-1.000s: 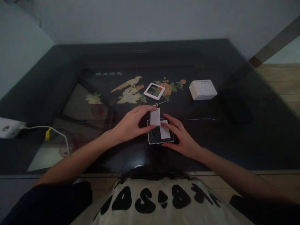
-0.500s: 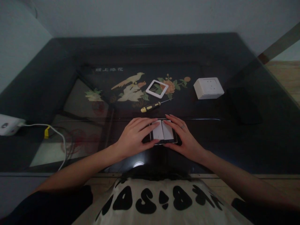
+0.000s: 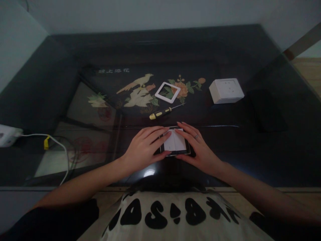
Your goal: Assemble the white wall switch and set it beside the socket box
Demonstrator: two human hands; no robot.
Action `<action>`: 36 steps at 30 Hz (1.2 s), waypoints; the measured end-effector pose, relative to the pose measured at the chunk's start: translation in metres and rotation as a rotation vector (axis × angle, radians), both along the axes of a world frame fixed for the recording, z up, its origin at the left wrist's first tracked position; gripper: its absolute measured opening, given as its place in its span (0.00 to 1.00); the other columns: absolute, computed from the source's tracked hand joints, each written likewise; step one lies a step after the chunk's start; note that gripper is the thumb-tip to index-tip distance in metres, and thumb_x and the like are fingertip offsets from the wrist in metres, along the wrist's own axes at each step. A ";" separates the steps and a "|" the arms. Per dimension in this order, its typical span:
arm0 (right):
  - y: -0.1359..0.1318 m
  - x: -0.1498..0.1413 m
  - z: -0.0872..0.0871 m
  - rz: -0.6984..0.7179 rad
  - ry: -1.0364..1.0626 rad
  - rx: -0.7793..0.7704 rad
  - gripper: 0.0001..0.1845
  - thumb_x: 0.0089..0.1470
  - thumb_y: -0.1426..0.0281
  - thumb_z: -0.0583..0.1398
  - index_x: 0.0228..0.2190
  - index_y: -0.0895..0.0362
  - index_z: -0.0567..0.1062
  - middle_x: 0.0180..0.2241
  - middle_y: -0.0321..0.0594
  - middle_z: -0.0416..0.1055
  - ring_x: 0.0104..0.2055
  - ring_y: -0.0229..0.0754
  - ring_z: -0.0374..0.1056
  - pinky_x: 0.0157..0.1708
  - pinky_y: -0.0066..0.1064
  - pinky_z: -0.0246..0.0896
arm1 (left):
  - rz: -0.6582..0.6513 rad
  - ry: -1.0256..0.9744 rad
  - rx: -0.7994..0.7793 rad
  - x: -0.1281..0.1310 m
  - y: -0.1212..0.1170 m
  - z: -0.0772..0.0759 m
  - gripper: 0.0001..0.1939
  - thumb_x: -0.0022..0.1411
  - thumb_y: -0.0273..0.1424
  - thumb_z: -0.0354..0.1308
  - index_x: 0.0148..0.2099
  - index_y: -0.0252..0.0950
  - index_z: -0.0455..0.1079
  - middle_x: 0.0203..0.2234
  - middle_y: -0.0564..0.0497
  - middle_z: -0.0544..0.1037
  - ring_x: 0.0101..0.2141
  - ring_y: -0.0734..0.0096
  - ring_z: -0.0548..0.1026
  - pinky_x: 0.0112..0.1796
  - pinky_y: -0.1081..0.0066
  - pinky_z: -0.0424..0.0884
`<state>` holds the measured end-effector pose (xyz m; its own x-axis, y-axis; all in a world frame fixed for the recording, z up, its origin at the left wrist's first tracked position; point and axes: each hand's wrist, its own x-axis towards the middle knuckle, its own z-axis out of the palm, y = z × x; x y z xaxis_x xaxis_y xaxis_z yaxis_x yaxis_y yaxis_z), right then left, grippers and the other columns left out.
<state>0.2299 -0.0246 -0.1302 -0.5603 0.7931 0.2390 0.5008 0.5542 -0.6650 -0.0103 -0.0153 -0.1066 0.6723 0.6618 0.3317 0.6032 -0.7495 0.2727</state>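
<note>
On tabletop [image 3: 140, 50], white twin-paneled switch [image 3: 175, 144], left hand [image 3: 145, 145], right hand [image 3: 202, 149], both half-closed, holding it

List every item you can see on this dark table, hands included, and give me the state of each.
Left hand: fingers on the panel unit
Right hand: fingers on its other side
White panels: side by side in the unit
White frame: off the unit, lying flat
Screwdriver: lying loose
Socket box: nothing plugged into its face
White cable: attached to the white device
</note>
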 end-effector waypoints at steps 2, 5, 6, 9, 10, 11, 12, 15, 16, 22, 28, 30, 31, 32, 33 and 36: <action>0.000 0.000 0.000 0.004 -0.009 0.004 0.41 0.57 0.59 0.61 0.65 0.45 0.48 0.66 0.48 0.49 0.68 0.57 0.45 0.62 0.59 0.49 | 0.013 0.032 0.020 0.001 -0.002 0.001 0.22 0.67 0.38 0.55 0.59 0.33 0.66 0.54 0.40 0.74 0.53 0.54 0.71 0.49 0.55 0.72; 0.000 0.000 0.000 0.003 -0.013 0.008 0.41 0.57 0.59 0.61 0.65 0.46 0.49 0.66 0.48 0.49 0.68 0.57 0.45 0.62 0.59 0.50 | 0.024 0.059 0.034 0.002 -0.004 0.003 0.22 0.67 0.38 0.55 0.58 0.31 0.67 0.54 0.39 0.74 0.53 0.53 0.72 0.49 0.55 0.73; 0.000 0.000 0.000 0.001 -0.014 0.005 0.41 0.57 0.59 0.61 0.65 0.46 0.50 0.66 0.48 0.49 0.68 0.57 0.45 0.62 0.59 0.50 | 0.025 0.061 0.030 0.003 -0.005 0.004 0.22 0.67 0.38 0.55 0.58 0.30 0.67 0.54 0.39 0.74 0.54 0.53 0.71 0.49 0.55 0.73; -0.001 -0.001 0.001 0.002 -0.014 0.008 0.41 0.57 0.59 0.61 0.65 0.45 0.50 0.68 0.45 0.47 0.68 0.57 0.44 0.62 0.59 0.49 | 0.025 0.055 -0.002 0.003 -0.006 0.005 0.22 0.67 0.37 0.54 0.59 0.31 0.65 0.57 0.40 0.72 0.56 0.54 0.70 0.51 0.55 0.72; -0.002 -0.001 0.002 0.007 -0.017 0.019 0.40 0.57 0.60 0.61 0.65 0.44 0.50 0.68 0.44 0.44 0.68 0.57 0.43 0.62 0.59 0.49 | 0.023 0.049 -0.015 0.004 -0.006 0.005 0.22 0.68 0.37 0.54 0.59 0.31 0.65 0.57 0.40 0.71 0.57 0.55 0.69 0.51 0.55 0.72; -0.002 -0.001 0.002 0.014 -0.021 0.035 0.39 0.58 0.61 0.60 0.65 0.44 0.51 0.69 0.43 0.42 0.69 0.57 0.43 0.63 0.58 0.48 | 0.021 0.045 -0.025 0.004 -0.006 0.005 0.22 0.68 0.36 0.53 0.60 0.31 0.65 0.58 0.40 0.71 0.58 0.55 0.68 0.52 0.56 0.71; -0.002 -0.001 0.003 0.022 -0.025 0.055 0.38 0.59 0.62 0.60 0.65 0.44 0.51 0.70 0.41 0.40 0.69 0.56 0.42 0.63 0.58 0.48 | 0.020 0.040 -0.034 0.004 -0.007 0.005 0.21 0.68 0.36 0.53 0.59 0.31 0.65 0.58 0.41 0.71 0.58 0.56 0.68 0.53 0.56 0.71; -0.003 -0.002 0.005 0.047 -0.031 0.115 0.35 0.60 0.65 0.59 0.65 0.45 0.54 0.69 0.39 0.43 0.69 0.55 0.41 0.63 0.55 0.49 | 0.016 0.036 -0.040 0.004 -0.008 0.004 0.20 0.67 0.35 0.53 0.57 0.29 0.67 0.58 0.40 0.71 0.58 0.57 0.68 0.54 0.58 0.70; -0.003 -0.002 0.006 0.054 -0.032 0.135 0.35 0.60 0.66 0.59 0.65 0.46 0.54 0.69 0.40 0.46 0.69 0.54 0.42 0.64 0.55 0.50 | 0.014 0.036 -0.036 0.004 -0.008 0.004 0.21 0.67 0.35 0.53 0.57 0.28 0.67 0.58 0.39 0.71 0.58 0.57 0.68 0.55 0.57 0.70; -0.004 0.000 0.003 0.065 -0.036 0.290 0.30 0.60 0.72 0.59 0.62 0.52 0.61 0.62 0.45 0.62 0.68 0.51 0.47 0.63 0.54 0.53 | 0.007 0.032 0.026 0.003 -0.008 -0.001 0.20 0.70 0.31 0.49 0.60 0.26 0.63 0.57 0.38 0.71 0.58 0.57 0.68 0.54 0.57 0.72; -0.006 -0.001 0.005 0.076 -0.067 0.412 0.19 0.59 0.74 0.60 0.52 0.54 0.73 0.56 0.46 0.70 0.66 0.49 0.54 0.62 0.54 0.53 | 0.008 0.029 0.056 0.003 -0.007 0.000 0.19 0.68 0.30 0.51 0.59 0.26 0.65 0.56 0.39 0.72 0.58 0.54 0.68 0.53 0.56 0.72; -0.006 -0.001 0.006 0.070 -0.085 0.412 0.17 0.60 0.73 0.59 0.51 0.54 0.74 0.56 0.45 0.70 0.65 0.48 0.55 0.62 0.53 0.55 | 0.009 0.043 0.053 0.004 -0.007 0.001 0.20 0.68 0.29 0.51 0.59 0.26 0.65 0.56 0.40 0.72 0.58 0.54 0.68 0.53 0.56 0.72; -0.006 -0.001 0.007 0.070 -0.091 0.409 0.17 0.60 0.73 0.59 0.51 0.54 0.74 0.56 0.45 0.70 0.65 0.48 0.55 0.62 0.53 0.55 | 0.010 0.049 0.050 0.004 -0.007 0.002 0.20 0.68 0.29 0.51 0.59 0.26 0.66 0.56 0.40 0.72 0.58 0.54 0.68 0.53 0.56 0.72; -0.006 -0.001 0.007 0.072 -0.095 0.407 0.17 0.61 0.73 0.58 0.51 0.54 0.74 0.56 0.45 0.70 0.65 0.48 0.55 0.62 0.53 0.55 | 0.009 0.053 0.047 0.004 -0.008 0.003 0.20 0.68 0.29 0.50 0.59 0.26 0.66 0.56 0.40 0.72 0.58 0.55 0.68 0.53 0.56 0.72; -0.006 -0.001 0.007 0.075 -0.097 0.407 0.17 0.61 0.73 0.58 0.51 0.54 0.74 0.56 0.46 0.70 0.65 0.48 0.55 0.62 0.53 0.55 | 0.008 0.055 0.045 0.004 -0.008 0.003 0.19 0.68 0.29 0.50 0.59 0.26 0.66 0.56 0.40 0.72 0.58 0.55 0.69 0.53 0.56 0.72; -0.006 -0.002 0.008 0.080 -0.097 0.410 0.17 0.60 0.73 0.59 0.51 0.56 0.74 0.56 0.47 0.70 0.65 0.49 0.55 0.62 0.52 0.55 | 0.005 0.057 0.043 0.005 -0.008 0.004 0.19 0.69 0.29 0.49 0.58 0.26 0.66 0.56 0.40 0.72 0.58 0.56 0.69 0.54 0.57 0.72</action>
<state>0.2283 -0.0303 -0.1227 -0.6515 0.5965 0.4687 0.4947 0.8025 -0.3336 -0.0054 -0.0232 -0.1030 0.6873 0.6514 0.3214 0.6208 -0.7565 0.2057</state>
